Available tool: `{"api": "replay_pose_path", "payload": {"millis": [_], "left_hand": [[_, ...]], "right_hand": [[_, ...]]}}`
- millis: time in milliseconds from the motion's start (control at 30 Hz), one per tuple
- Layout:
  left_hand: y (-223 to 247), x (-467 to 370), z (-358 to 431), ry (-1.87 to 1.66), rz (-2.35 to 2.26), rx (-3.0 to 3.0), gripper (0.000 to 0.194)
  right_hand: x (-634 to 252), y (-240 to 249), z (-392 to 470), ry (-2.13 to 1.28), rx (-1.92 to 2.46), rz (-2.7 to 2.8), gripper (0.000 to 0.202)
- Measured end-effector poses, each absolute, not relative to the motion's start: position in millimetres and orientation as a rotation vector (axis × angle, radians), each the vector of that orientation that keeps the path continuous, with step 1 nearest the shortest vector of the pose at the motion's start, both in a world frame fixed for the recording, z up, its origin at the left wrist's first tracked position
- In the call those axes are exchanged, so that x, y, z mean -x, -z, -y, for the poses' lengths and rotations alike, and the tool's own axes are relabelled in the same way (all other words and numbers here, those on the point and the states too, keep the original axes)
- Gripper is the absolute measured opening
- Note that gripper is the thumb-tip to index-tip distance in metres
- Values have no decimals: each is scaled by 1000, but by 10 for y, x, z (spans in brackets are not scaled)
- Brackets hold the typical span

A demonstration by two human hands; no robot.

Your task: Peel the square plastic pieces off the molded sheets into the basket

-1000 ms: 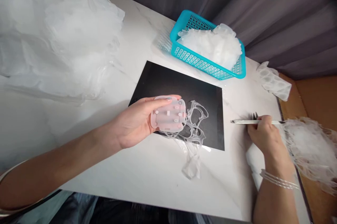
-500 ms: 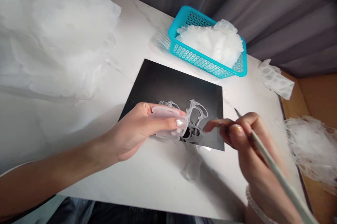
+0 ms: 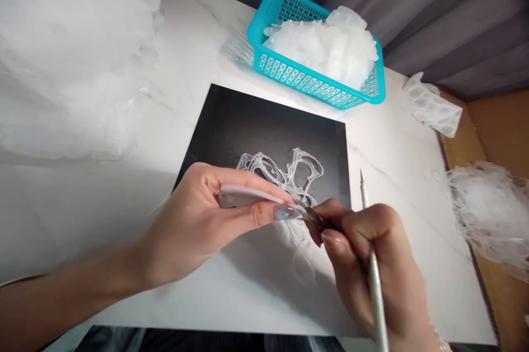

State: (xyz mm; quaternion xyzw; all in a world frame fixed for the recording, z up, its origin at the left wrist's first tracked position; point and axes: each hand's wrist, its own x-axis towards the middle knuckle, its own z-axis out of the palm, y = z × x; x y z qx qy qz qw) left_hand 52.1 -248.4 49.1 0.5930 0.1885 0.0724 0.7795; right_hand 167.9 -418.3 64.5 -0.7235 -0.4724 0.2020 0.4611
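My left hand [image 3: 206, 220] pinches a flat, translucent whitish plastic or silicone piece [image 3: 243, 196] between thumb and fingers, turned nearly edge-on. My right hand [image 3: 372, 253] is closed round a slim, pale pen-like tool [image 3: 375, 286] with a fine dark point sticking up. The same hand grips a short dark metal tool [image 3: 313, 216], whose tips meet the piece's right end by my left thumb. Its exact kind is mostly hidden by my fingers. Behind my hands, thin translucent cut-out scraps [image 3: 306, 167] lie on a black mat [image 3: 260, 115].
A turquoise basket [image 3: 306, 85] heaped with translucent pieces [image 3: 326, 46] stands at the back. A large clear bag [image 3: 74, 60] fills the left. On the right are a patterned translucent sheet [image 3: 432, 104] and a tangle of scraps [image 3: 487, 211] by a cardboard box [image 3: 500, 120].
My right hand has moved left, bringing the dark metal tool against the piece. My left hand has tilted the piece from face-on to nearly edge-on. The pen-like tool now stands more upright.
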Motion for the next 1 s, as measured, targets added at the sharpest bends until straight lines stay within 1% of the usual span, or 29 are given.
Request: {"api": "replay_pose_path", "payload": {"millis": [233,400,567,1000], "left_hand": [[-474,-525,2501,-184,-385,-1348,13],[-481,-525,2493,-200,-408,-1383,10],[-531,-532,2486,-126,-456,-1346,8],[-546,-535,2486,-120,-439,-1304,8]], "right_hand": [[-1696,-682,4178,-498,1782,1180,27],[-1675,-633,4190,-462,1784,1221,27],[-1661,-578,4224,-453,1766,1179,28],[-1671,-601,4236,-437,1797,1220,28]]}}
